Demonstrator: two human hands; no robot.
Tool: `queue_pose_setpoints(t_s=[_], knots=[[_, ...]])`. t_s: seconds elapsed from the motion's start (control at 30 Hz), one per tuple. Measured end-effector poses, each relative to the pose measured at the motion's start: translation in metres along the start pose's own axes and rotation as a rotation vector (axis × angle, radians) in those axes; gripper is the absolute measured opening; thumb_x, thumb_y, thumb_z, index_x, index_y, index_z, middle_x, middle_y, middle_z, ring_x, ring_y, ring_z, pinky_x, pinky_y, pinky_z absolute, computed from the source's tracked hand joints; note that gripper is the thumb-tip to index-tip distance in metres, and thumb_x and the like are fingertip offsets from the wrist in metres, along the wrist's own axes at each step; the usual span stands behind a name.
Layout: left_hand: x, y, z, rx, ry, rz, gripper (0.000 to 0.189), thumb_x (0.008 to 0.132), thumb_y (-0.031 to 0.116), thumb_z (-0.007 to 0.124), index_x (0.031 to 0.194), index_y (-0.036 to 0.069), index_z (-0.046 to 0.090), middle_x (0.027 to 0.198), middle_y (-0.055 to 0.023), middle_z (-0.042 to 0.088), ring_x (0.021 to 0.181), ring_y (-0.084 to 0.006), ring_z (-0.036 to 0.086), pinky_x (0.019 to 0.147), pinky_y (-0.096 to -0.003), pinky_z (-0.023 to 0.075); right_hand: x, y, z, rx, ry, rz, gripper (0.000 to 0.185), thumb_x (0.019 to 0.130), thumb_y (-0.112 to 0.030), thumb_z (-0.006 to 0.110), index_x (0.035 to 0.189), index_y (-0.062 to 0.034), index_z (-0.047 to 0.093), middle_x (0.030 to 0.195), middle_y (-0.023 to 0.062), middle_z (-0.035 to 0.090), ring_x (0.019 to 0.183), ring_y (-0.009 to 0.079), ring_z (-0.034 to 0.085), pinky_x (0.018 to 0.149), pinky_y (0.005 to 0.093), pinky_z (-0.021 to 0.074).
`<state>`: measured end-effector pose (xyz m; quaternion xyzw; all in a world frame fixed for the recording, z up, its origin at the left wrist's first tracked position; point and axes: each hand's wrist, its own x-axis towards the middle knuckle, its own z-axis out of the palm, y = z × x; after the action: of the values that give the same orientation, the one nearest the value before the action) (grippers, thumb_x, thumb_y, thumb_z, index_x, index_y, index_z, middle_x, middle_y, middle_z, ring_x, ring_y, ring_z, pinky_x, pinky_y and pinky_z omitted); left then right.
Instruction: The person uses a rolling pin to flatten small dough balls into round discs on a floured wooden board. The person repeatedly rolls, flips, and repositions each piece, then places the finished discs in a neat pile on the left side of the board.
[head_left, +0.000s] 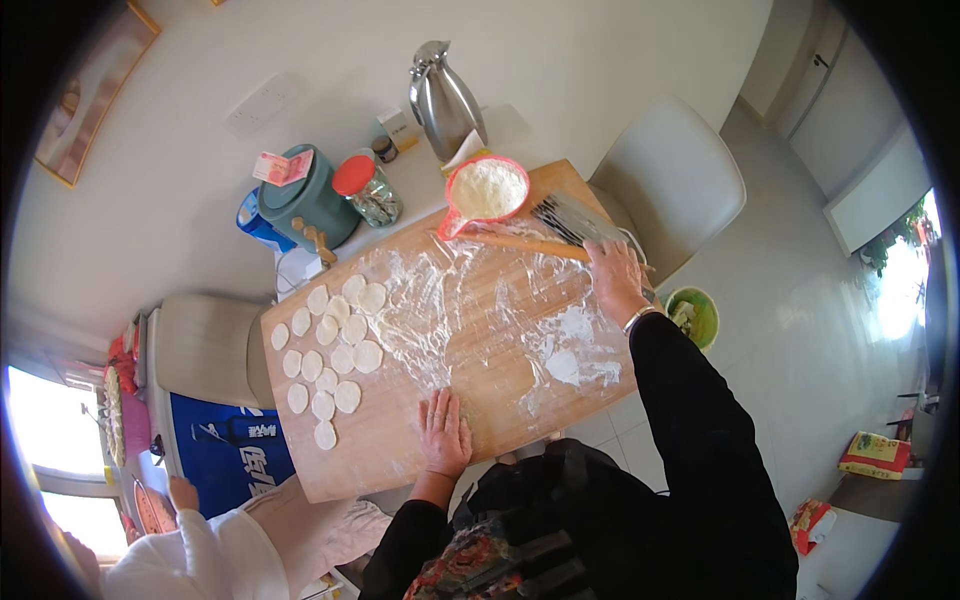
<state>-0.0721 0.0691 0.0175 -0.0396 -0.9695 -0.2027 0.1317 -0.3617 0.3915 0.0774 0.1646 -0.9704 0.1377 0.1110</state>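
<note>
My left hand (445, 433) rests palm down near the front edge of a floured wooden board (480, 375), holding nothing. At the board's right side, my right hand (618, 279) is over one end of a slim wooden rolling pin (525, 243) and appears to grip it. Just beyond that hand lies a broad metal blade (581, 219), its surface partly marked with dark streaks. Several round dough wrappers (347, 396) are spread over the board's left part, some overlapping. Loose flour (562, 367) covers the middle and right of the board.
A red-rimmed bowl of flour (490, 189) stands at the board's back edge. Behind are a steel jug (448, 105), a red-lidded jar (367, 190) and a green canister (309, 202). A chair (675, 176) and a bin (691, 316) flank the right. Another person (217, 555) is at lower left.
</note>
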Motion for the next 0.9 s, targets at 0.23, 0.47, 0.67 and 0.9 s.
queue_pose_setpoints(t_s=[0.23,0.47,0.67,0.9], knots=[[-0.001,-0.002,0.003,0.002,-0.001,0.005,0.057,0.089,0.014,0.057,0.143,-0.002,0.052,0.154,-0.0225,0.047,0.147,-0.0428,0.039,0.124,-0.0600,0.0221,-0.067,-0.025,0.001,0.178,0.077,-0.118,0.056,0.097,-0.026,0.060,0.147,-0.0039,0.047,0.150,0.0200,0.047,0.144,0.0404,0.039,0.120,0.0519,0.0300],[0.000,-0.001,0.002,0.015,-0.040,0.001,0.059,0.088,0.014,0.057,0.144,-0.003,0.051,0.154,-0.0239,0.046,0.147,-0.0443,0.038,0.123,-0.0608,0.0224,-0.149,-0.062,0.001,0.065,-0.297,0.079,0.081,0.098,-0.046,0.058,0.157,0.0028,0.031,0.166,0.0238,0.025,0.155,0.0421,0.019,0.127,0.0553,0.0096],[0.003,0.000,-0.001,0.032,-0.057,0.023,0.058,0.089,0.014,0.058,0.144,-0.002,0.050,0.154,-0.0236,0.045,0.147,-0.0443,0.038,0.123,-0.0612,0.0225,-0.088,-0.148,0.049,0.282,-0.254,-0.172,0.074,0.101,-0.048,0.052,0.158,-0.0041,0.034,0.166,0.0219,0.028,0.156,0.0400,0.019,0.128,0.0541,0.0083],[0.002,0.000,-0.003,-0.025,-0.045,0.015,0.055,0.091,0.014,0.059,0.144,0.000,0.051,0.154,-0.0229,0.046,0.146,-0.0427,0.039,0.123,-0.0595,0.0243,-0.076,-0.163,0.051,0.545,-0.125,-0.235,0.067,0.101,-0.033,0.058,0.159,-0.0076,0.035,0.164,0.0193,0.032,0.155,0.0404,0.021,0.127,0.0541,0.0108]])
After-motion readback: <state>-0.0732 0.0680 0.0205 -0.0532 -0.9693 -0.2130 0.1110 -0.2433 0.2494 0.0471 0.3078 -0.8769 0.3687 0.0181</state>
